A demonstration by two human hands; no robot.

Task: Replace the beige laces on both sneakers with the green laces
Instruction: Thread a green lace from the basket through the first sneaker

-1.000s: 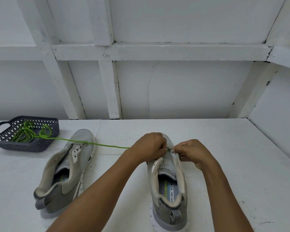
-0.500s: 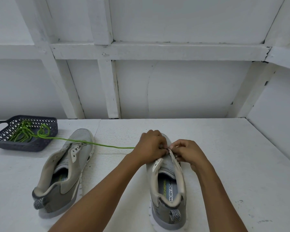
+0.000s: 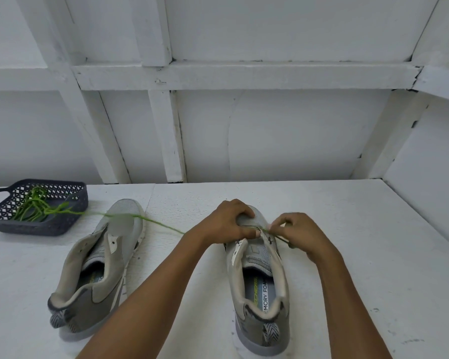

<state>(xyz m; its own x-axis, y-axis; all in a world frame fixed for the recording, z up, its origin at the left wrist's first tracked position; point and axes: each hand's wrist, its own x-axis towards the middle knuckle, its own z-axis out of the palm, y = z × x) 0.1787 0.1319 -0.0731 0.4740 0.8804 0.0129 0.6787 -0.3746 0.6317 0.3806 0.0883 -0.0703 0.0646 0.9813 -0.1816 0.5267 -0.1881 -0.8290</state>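
Two grey sneakers without laces stand on the white table, heels toward me. My left hand (image 3: 227, 221) grips the toe part of the right sneaker (image 3: 261, 286), its thumb pressed by the front eyelets. My right hand (image 3: 297, 233) pinches the green lace (image 3: 161, 223) at those eyelets, and a short green end shows beside its fingers. From my hands the lace stretches left over the toe of the left sneaker (image 3: 99, 268) into the basket (image 3: 70, 218), where more green lace lies bunched.
The dark perforated basket sits at the table's far left. A white panelled wall with beams closes the back, and a side wall rises on the right. White tabletop lies between and around the sneakers.
My right hand has drawn the lace end a little to the right through the eyelet. My left hand has shifted onto the sneaker's toe, and the stretched lace has moved slightly.
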